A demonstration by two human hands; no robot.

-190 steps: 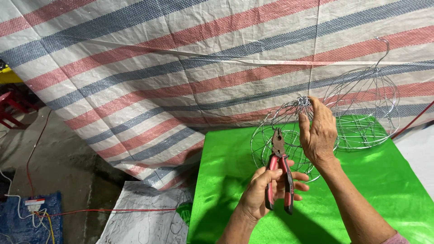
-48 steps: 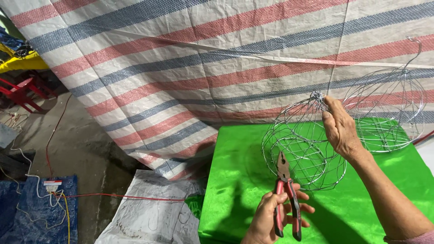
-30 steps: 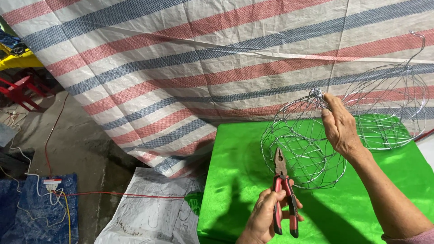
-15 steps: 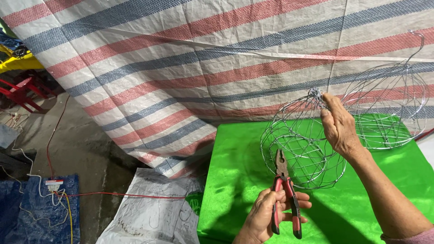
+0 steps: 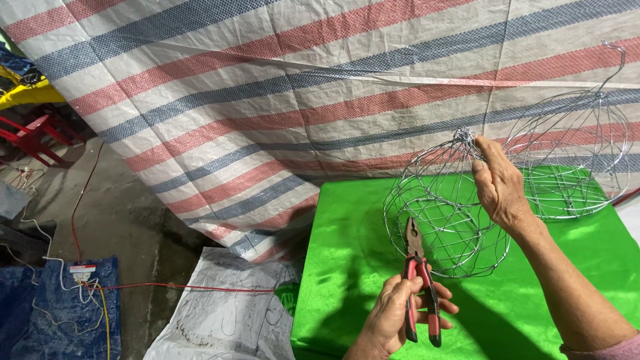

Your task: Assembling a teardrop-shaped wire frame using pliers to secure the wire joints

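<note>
A round wire frame (image 5: 437, 213) stands on the green cloth-covered table (image 5: 347, 227). My right hand (image 5: 499, 183) grips its top, where the wires are twisted together. My left hand (image 5: 393, 319) holds red-handled pliers (image 5: 419, 283) upright just below the frame, jaws pointing at its lower rim without touching the wire.
A second, larger wire frame (image 5: 573, 160) with a hook on top stands behind at the right. A striped red, blue and white tarp (image 5: 267, 100) hangs behind the table. On the floor at left lie a white sack (image 5: 220, 307), a blue tarp (image 5: 47, 313), cables and a red stool (image 5: 33, 137).
My right hand stays on the frame's top. The pliers in my left hand have shifted only slightly below the frame over the last second.
</note>
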